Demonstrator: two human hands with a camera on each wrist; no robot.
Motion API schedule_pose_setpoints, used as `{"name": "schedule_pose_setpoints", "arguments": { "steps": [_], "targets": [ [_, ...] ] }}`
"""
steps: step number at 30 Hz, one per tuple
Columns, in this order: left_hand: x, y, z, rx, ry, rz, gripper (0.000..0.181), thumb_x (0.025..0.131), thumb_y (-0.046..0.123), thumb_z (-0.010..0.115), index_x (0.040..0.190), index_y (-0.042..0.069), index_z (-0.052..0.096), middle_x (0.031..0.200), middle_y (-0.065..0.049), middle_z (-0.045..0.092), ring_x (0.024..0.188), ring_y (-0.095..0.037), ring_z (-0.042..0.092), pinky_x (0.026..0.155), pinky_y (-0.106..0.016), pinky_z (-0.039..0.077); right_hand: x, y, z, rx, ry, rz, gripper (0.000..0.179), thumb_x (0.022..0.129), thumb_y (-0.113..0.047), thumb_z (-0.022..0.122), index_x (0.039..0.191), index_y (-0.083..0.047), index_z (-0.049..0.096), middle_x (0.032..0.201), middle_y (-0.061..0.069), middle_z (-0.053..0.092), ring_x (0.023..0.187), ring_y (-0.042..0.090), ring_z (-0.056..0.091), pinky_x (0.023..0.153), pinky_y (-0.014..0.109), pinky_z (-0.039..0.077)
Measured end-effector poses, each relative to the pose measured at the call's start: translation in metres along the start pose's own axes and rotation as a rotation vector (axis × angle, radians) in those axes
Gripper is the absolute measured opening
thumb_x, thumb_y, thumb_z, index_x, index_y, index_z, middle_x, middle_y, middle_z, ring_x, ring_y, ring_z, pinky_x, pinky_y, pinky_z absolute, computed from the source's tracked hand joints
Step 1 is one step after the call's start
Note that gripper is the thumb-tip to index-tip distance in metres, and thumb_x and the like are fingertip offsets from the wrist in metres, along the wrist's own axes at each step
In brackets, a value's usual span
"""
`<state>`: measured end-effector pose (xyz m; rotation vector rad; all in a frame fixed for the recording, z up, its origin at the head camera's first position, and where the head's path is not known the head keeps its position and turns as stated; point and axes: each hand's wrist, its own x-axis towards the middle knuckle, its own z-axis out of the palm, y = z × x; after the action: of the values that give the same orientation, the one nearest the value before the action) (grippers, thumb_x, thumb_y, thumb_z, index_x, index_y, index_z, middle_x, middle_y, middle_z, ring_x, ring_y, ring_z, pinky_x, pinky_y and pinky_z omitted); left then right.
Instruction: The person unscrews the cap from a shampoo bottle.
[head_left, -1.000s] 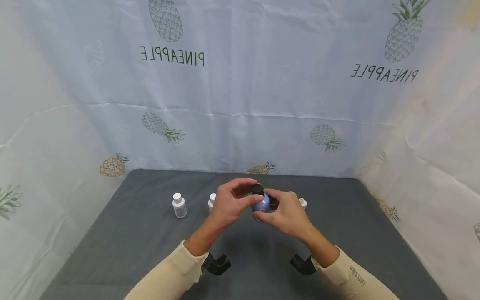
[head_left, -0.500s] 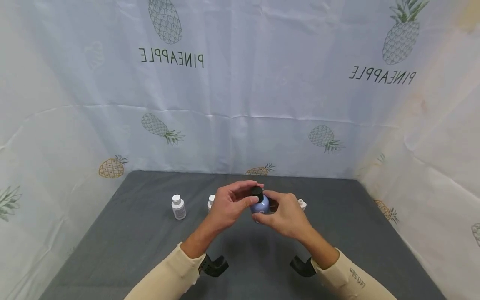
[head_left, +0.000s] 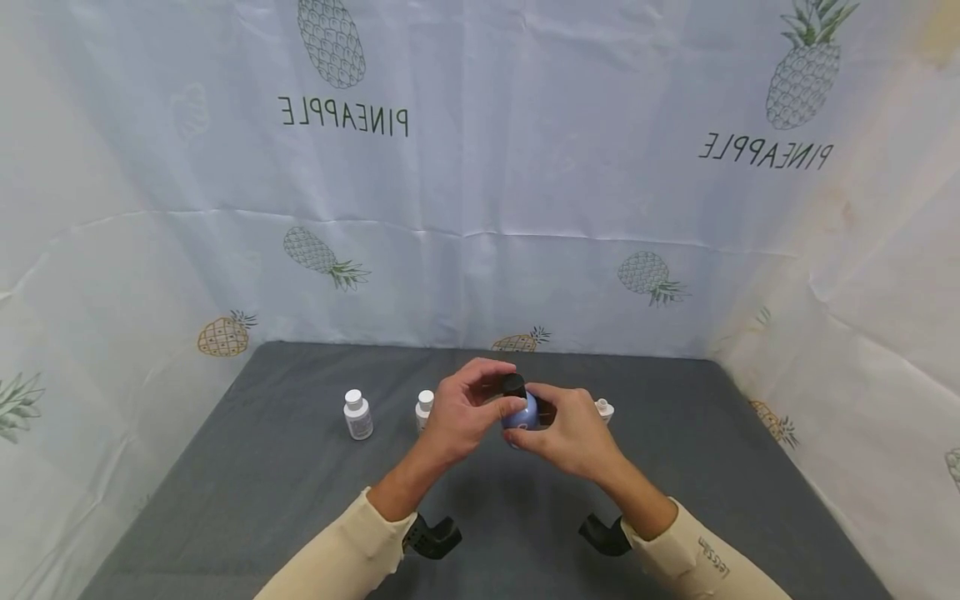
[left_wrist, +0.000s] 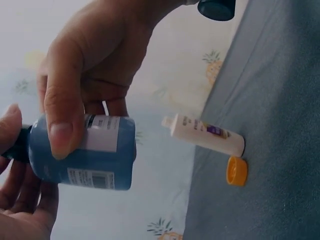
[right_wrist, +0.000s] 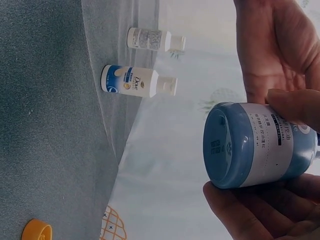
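Note:
Held up in front of me over the table is a blue bottle [head_left: 521,414] with a black cap [head_left: 513,384] and a pale label. My right hand [head_left: 576,429] grips the bottle's body, its thumb on the near side. Thumb and fingers of my left hand [head_left: 463,410] close around the cap from the other side. In the left wrist view the bottle [left_wrist: 95,172] shows a barcode, with its cap end between the left hand's fingers. The right wrist view looks onto the bottle's base [right_wrist: 218,145] and its printed label.
A white bottle [left_wrist: 207,135] with a narrow bare nozzle stands behind the right hand, an orange cap [left_wrist: 236,171] beside it. Two capped white bottles, one plain [head_left: 358,417] and one Dove [right_wrist: 131,81], stand to the left. A pineapple-print curtain [head_left: 465,175] encloses the grey table [head_left: 247,483].
The left hand's fingers have shifted slightly around the cap, the thumb sliding a little to the right. The right hand keeps the bottle in nearly the same place. The other bottles have not moved.

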<state>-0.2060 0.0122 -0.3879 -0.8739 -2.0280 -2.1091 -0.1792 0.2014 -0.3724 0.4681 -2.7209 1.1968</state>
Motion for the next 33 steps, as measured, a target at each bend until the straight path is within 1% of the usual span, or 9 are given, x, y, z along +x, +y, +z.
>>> {"name": "schedule_pose_setpoints", "arguments": {
  "steps": [3, 6, 8, 12, 17, 20, 24, 28, 33],
  "targets": [
    [-0.0004, -0.0010, -0.0027, -0.033, -0.052, -0.001, 0.041, 0.094, 0.003, 0.075, 0.135, 0.000, 0.066, 0.135, -0.023, 0.065, 0.117, -0.009, 0.068, 0.106, -0.024, 0.055, 0.0002, 0.0003, 0.0002, 0.008, -0.008, -0.001, 0.057, 0.079, -0.025, 0.091, 0.127, -0.001, 0.071, 0.107, 0.012, 0.079, 0.085, 0.014, 0.078, 0.072, 0.026, 0.064],
    [-0.0010, -0.0007, -0.0053, -0.063, -0.104, 0.005, 0.042, 0.099, 0.005, 0.069, 0.141, 0.001, 0.062, 0.141, -0.025, 0.064, 0.125, -0.015, 0.068, 0.106, -0.022, 0.054, 0.0005, 0.0003, -0.0004, 0.011, -0.017, -0.003, 0.061, 0.080, -0.025, 0.091, 0.130, 0.000, 0.070, 0.109, 0.013, 0.078, 0.087, 0.015, 0.079, 0.074, 0.028, 0.065],
    [-0.0012, 0.0000, -0.0063, -0.061, -0.114, 0.011, 0.043, 0.100, 0.006, 0.068, 0.142, 0.000, 0.062, 0.140, -0.025, 0.065, 0.128, -0.019, 0.068, 0.106, -0.022, 0.054, 0.0004, 0.0000, -0.0007, 0.013, -0.020, -0.002, 0.065, 0.080, -0.025, 0.091, 0.134, 0.001, 0.068, 0.112, 0.014, 0.078, 0.089, 0.016, 0.079, 0.075, 0.029, 0.065],
    [-0.0009, 0.0004, -0.0059, -0.037, -0.079, 0.007, 0.040, 0.097, 0.006, 0.072, 0.136, 0.001, 0.066, 0.133, -0.024, 0.070, 0.121, -0.021, 0.072, 0.101, -0.024, 0.057, 0.0002, -0.0005, -0.0008, 0.016, -0.023, -0.002, 0.066, 0.080, -0.026, 0.091, 0.136, 0.001, 0.067, 0.113, 0.015, 0.078, 0.090, 0.017, 0.079, 0.075, 0.028, 0.065],
    [-0.0002, 0.0002, -0.0025, 0.002, 0.012, -0.025, 0.036, 0.090, 0.004, 0.080, 0.125, 0.003, 0.071, 0.121, -0.021, 0.073, 0.107, -0.010, 0.074, 0.099, -0.024, 0.059, 0.0006, -0.0003, -0.0006, 0.016, -0.023, -0.004, 0.058, 0.080, -0.027, 0.091, 0.129, -0.003, 0.071, 0.108, 0.011, 0.078, 0.086, 0.013, 0.078, 0.073, 0.026, 0.064],
    [-0.0002, 0.0002, -0.0002, 0.017, 0.044, -0.038, 0.036, 0.088, 0.003, 0.082, 0.121, 0.002, 0.070, 0.118, -0.020, 0.070, 0.105, -0.009, 0.072, 0.103, -0.027, 0.057, 0.0005, -0.0002, -0.0003, 0.015, -0.018, -0.003, 0.055, 0.080, -0.028, 0.091, 0.124, -0.003, 0.072, 0.104, 0.009, 0.079, 0.084, 0.011, 0.077, 0.071, 0.025, 0.064],
    [0.0000, 0.0016, 0.0013, 0.016, 0.051, -0.053, 0.039, 0.087, 0.003, 0.083, 0.123, 0.001, 0.069, 0.122, -0.020, 0.067, 0.108, -0.013, 0.071, 0.105, -0.029, 0.056, 0.0002, -0.0005, -0.0002, 0.013, -0.019, -0.008, 0.051, 0.079, -0.029, 0.091, 0.121, -0.004, 0.073, 0.101, 0.007, 0.079, 0.082, 0.009, 0.076, 0.070, 0.023, 0.063],
    [-0.0005, 0.0022, -0.0011, -0.010, 0.022, -0.043, 0.038, 0.090, 0.005, 0.081, 0.126, 0.000, 0.068, 0.127, -0.019, 0.066, 0.113, -0.016, 0.071, 0.105, -0.026, 0.056, 0.0005, -0.0006, -0.0006, 0.020, -0.024, -0.019, 0.049, 0.080, -0.029, 0.091, 0.119, -0.006, 0.074, 0.100, 0.006, 0.078, 0.082, 0.007, 0.076, 0.070, 0.022, 0.062],
    [0.0005, 0.0021, -0.0070, -0.079, -0.074, 0.006, 0.039, 0.097, 0.008, 0.073, 0.135, 0.001, 0.065, 0.135, -0.022, 0.067, 0.123, -0.017, 0.069, 0.106, -0.024, 0.054, 0.0012, -0.0002, -0.0027, 0.027, -0.032, -0.010, 0.056, 0.080, -0.029, 0.091, 0.125, -0.003, 0.072, 0.105, 0.010, 0.078, 0.084, 0.010, 0.077, 0.072, 0.026, 0.064]
  ]
}}
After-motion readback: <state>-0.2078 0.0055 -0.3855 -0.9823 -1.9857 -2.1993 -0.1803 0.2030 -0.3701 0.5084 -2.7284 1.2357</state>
